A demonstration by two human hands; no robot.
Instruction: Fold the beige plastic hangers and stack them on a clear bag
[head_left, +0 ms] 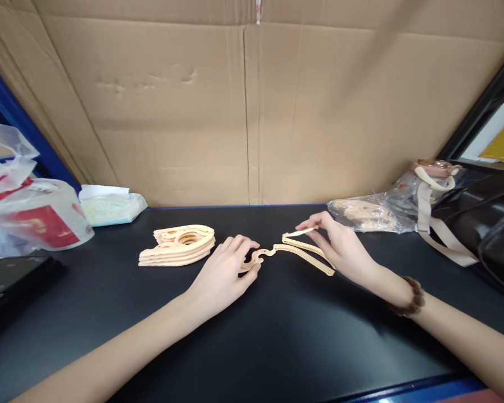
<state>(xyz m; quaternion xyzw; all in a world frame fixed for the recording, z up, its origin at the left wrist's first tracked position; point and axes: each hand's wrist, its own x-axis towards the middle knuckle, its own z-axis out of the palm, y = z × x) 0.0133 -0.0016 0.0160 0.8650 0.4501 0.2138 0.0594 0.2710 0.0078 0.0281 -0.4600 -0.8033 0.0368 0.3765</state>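
A beige folding clothes hanger [304, 254] lies on the black tabletop, its hook end to the left and its hinged arms to the right. My left hand [224, 271] rests over the hook, which passes between thumb and fingers; part of it is hidden beneath them. With thumb and fingertips, my right hand [340, 246] pinches a thin arm piece of the same hanger, raised a little above the other arms. Just left of my left hand sits a neat stack of folded beige hangers [176, 252].
A clear plastic bag [363, 212] with beige pieces lies at the back right, beside a strapped bottle [432, 173] and a black bag [483, 224]. Left stand a tissue pack [113, 204], a plastic bag [37, 212] and a dark flat device [12, 280]. Cardboard [172, 112] walls the back.
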